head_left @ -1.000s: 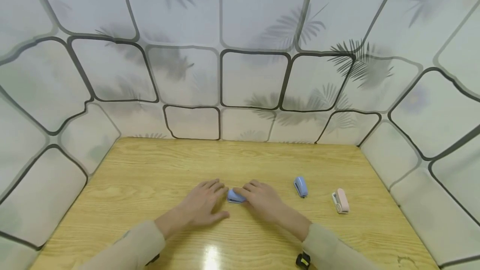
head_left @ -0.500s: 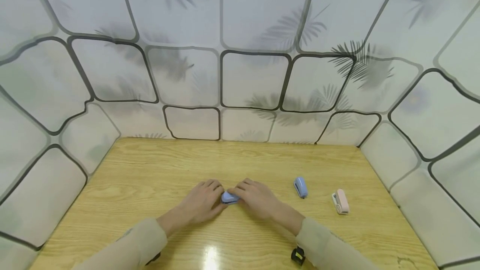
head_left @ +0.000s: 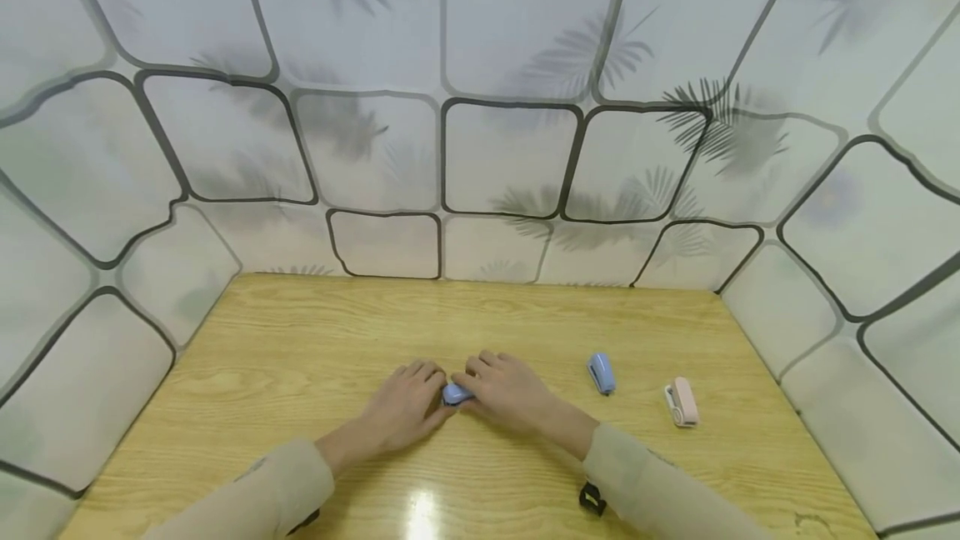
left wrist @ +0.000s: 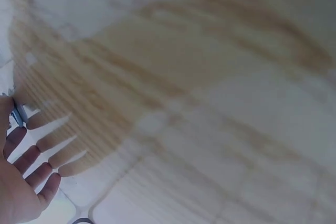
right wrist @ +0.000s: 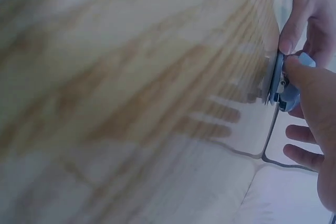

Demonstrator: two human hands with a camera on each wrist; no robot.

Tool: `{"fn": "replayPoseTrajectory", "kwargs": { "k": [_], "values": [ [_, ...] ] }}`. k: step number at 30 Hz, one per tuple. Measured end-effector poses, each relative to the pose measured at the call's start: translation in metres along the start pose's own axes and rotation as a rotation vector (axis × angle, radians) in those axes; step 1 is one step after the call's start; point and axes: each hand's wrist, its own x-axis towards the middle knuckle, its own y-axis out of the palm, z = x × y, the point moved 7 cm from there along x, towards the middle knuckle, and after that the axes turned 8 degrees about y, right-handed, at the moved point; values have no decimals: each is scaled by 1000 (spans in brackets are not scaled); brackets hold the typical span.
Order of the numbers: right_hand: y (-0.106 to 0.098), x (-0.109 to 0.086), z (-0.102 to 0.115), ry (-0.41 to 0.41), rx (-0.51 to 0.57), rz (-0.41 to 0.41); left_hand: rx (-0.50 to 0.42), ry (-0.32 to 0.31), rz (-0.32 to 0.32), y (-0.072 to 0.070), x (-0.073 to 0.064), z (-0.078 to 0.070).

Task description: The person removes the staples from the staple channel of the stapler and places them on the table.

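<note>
A small blue stapler [head_left: 455, 394] lies between both hands, low over the wooden table, its right part covered by fingers. My left hand [head_left: 401, 407] pinches the stapler's left end between thumb and forefinger. From the other side, my right hand [head_left: 510, 390] grips it, fingers over the top. In the right wrist view, the right thumb [right wrist: 296, 69] presses along the stapler [right wrist: 289, 96] near its metal parts. The left wrist view catches only part of the stapler [left wrist: 19, 114] by the thumb and forefinger, the other fingers spread apart.
A second blue stapler [head_left: 602, 373] rests on the table [head_left: 360, 323] to the right of the hands. Farther right is a pink stapler [head_left: 682, 402]. Patterned white cloth [head_left: 495, 161] walls in the table at the back and both sides.
The stapler has moved slightly left, with my right hand following it. My left thumb, spread wide earlier, has come in so that the left hand now pinches the stapler's end.
</note>
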Motion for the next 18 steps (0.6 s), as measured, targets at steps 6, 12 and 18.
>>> {"fn": "replayPoseTrajectory", "kwargs": {
  "k": [6,12,18],
  "values": [
    [0,2,4,-32,-107,-43,3,-8,-13,0,-1,-1],
    [-1,3,3,-10,-74,-53,-11,-31,-39,0,-3,0],
    [1,4,1,0,-47,-43,-13,-42,-71,1,-4,-1]
  ]
}}
